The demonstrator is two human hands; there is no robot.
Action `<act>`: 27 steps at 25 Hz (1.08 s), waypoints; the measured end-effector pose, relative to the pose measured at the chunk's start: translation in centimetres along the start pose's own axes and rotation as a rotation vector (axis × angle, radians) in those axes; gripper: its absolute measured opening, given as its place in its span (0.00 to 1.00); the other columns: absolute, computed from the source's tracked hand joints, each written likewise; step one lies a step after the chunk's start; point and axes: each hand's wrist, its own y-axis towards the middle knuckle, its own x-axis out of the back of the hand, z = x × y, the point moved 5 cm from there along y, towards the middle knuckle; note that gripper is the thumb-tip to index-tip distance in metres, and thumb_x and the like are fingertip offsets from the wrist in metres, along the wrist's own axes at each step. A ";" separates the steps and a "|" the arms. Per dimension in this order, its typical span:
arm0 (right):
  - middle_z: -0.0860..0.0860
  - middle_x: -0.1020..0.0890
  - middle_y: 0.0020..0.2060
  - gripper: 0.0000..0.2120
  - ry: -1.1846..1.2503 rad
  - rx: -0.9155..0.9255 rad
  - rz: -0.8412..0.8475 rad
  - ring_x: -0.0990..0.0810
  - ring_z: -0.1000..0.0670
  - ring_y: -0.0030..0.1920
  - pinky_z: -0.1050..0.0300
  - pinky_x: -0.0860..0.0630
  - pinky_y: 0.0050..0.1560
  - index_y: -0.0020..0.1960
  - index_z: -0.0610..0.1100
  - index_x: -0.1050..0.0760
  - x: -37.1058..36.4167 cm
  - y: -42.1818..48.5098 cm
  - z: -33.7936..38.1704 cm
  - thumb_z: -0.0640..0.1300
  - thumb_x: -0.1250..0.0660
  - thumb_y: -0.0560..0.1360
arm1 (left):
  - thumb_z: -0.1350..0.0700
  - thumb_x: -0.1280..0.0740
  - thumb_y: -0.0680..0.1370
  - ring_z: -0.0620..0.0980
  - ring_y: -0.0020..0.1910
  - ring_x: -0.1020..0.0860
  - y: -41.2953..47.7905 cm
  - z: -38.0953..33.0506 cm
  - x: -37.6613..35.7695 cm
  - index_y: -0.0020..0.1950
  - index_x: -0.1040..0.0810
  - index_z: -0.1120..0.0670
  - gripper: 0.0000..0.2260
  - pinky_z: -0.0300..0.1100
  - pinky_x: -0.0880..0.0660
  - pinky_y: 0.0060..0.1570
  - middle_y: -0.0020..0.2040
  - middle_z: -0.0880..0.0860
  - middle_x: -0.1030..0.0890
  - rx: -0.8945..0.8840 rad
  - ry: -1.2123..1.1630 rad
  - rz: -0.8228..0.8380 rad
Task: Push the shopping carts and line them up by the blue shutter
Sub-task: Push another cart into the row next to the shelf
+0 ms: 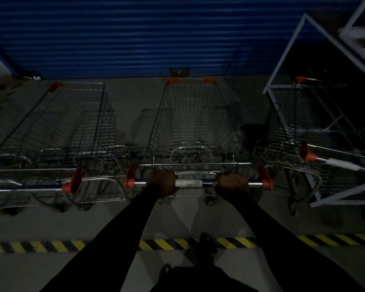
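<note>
A wire shopping cart (190, 114) with orange corner caps stands straight ahead, its front end close to the blue shutter (145, 32). My left hand (161, 182) and my right hand (232, 183) both grip its handle bar (189, 183), one on each side of a white label. Another cart (57, 131) is parked to the left, nose toward the shutter. A third cart (308, 144) stands to the right, angled, its handle pointing right.
A white metal frame rack (299, 66) leans over the right cart. A yellow and black hazard stripe (236, 242) runs across the concrete floor behind the carts. My feet show at the bottom. The scene is dim.
</note>
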 end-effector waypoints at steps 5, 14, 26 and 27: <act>0.48 0.30 0.22 0.08 -0.001 0.046 -0.063 0.30 0.46 0.22 0.58 0.34 0.27 0.27 0.47 0.31 0.3 0.7 1.1 0.42 0.33 0.62 | 0.38 0.36 0.70 0.55 0.50 0.19 -0.4 1.1 -0.1 0.49 0.18 0.50 0.18 0.47 0.23 0.49 0.48 0.53 0.16 0.039 -0.034 -0.025; 0.48 0.30 0.24 0.10 0.070 0.121 -0.100 0.29 0.45 0.25 0.54 0.32 0.26 0.30 0.47 0.32 -1.3 3.4 2.5 0.43 0.34 0.68 | 0.40 0.34 0.73 0.59 0.47 0.18 -0.6 3.2 0.9 0.46 0.18 0.54 0.18 0.46 0.24 0.45 0.45 0.57 0.16 0.041 -0.020 -0.110; 0.47 0.29 0.23 0.10 0.001 0.048 -0.075 0.29 0.44 0.24 0.55 0.32 0.27 0.29 0.47 0.30 -1.4 0.8 2.3 0.44 0.36 0.68 | 0.41 0.30 0.64 0.54 0.36 0.18 -2.2 2.3 0.2 0.38 0.18 0.52 0.15 0.42 0.24 0.38 0.35 0.53 0.17 0.034 0.035 -0.003; 0.47 0.29 0.23 0.09 -0.002 0.050 -0.089 0.29 0.44 0.24 0.55 0.32 0.27 0.29 0.47 0.30 -1.2 0.7 2.0 0.43 0.35 0.67 | 0.42 0.32 0.66 0.55 0.42 0.18 -2.0 1.9 0.2 0.43 0.18 0.52 0.16 0.44 0.25 0.43 0.40 0.54 0.16 0.030 0.010 -0.002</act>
